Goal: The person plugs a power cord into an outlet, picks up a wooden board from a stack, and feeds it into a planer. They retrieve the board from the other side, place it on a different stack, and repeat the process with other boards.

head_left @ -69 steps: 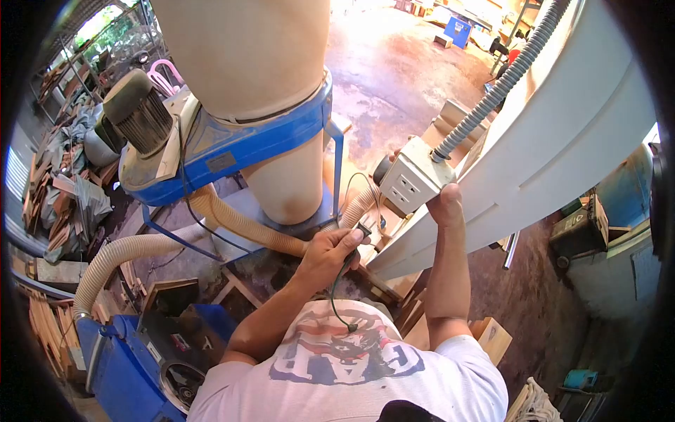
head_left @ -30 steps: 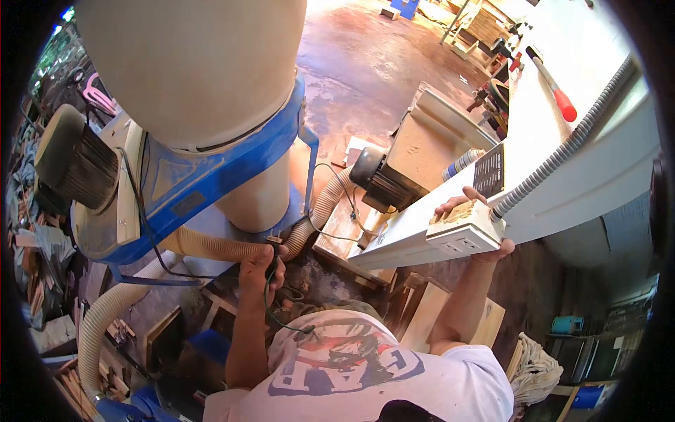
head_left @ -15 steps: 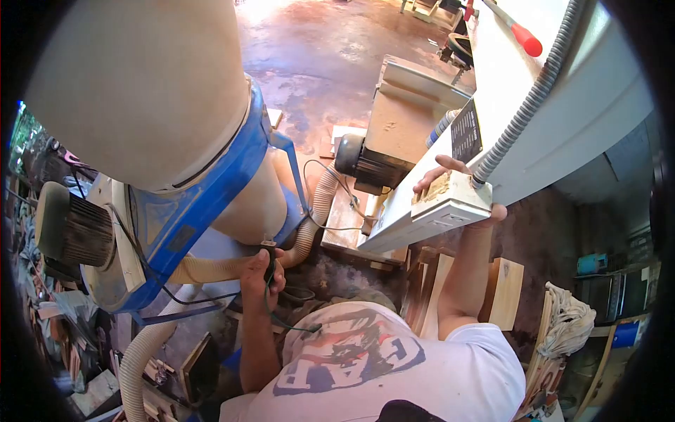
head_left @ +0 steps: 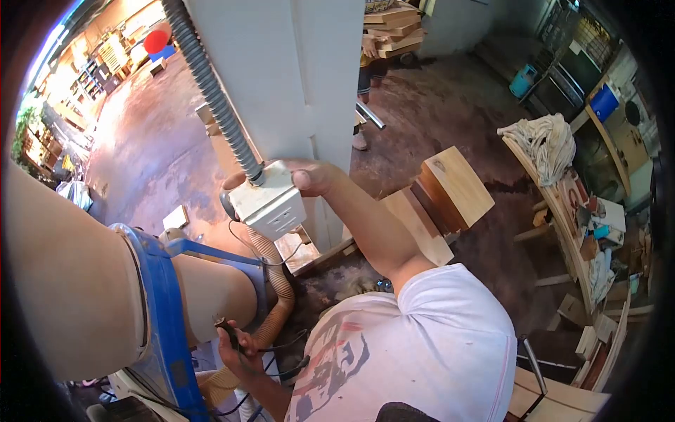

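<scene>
Right now, your left hand [head_left: 241, 352] grips a dark plug [head_left: 226, 326], prongs pointing outward, its cord [head_left: 283, 345] running towards your shirt [head_left: 408, 352], near the blue frame [head_left: 163, 295]. Well apart from it, your right hand [head_left: 314, 178] clasps the white outlet box [head_left: 271, 209] by its sides, where the grey conduit [head_left: 216, 98] enters, beside the tall white panel [head_left: 281, 67].

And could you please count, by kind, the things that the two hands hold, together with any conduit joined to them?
Plug: 1, in the left hand
Outlet box: 1, in the right hand
Conduit: 1, joined to the box
Total: 3
</scene>
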A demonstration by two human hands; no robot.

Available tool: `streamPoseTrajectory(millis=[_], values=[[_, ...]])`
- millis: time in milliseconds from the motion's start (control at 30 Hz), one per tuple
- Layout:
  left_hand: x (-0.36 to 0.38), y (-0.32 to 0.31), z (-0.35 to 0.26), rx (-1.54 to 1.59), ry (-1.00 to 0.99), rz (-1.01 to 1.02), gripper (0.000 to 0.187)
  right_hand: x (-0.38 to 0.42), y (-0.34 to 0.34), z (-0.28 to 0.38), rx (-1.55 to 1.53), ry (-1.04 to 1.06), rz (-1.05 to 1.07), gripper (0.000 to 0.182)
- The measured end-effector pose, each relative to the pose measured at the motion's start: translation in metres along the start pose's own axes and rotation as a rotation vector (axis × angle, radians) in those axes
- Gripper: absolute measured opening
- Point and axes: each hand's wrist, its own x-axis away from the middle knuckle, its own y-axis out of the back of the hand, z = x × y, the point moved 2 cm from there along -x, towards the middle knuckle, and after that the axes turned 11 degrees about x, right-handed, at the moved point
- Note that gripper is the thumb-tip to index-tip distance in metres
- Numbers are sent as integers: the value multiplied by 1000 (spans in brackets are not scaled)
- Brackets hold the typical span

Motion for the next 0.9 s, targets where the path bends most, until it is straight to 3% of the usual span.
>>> streamPoseTrajectory(millis=[233,333,433,533,900], values=[[-9,-14,-7,-36,-16,50,39,-6,6,-16,28,35,21,110],[-9,-14,-5,-30,11,37,39,-5,-5,1,37,-8,-8,127],[-8,-8,-5,-49,25,60,40,-7,-4,-3,41,16,-3,127],[-7,-1,-9,-42,44,51,40,-9,5,-15,90,127,11,102],[-10,5,-30,-10,81,88,38,-2,3,-12,13,112,-59,106]])
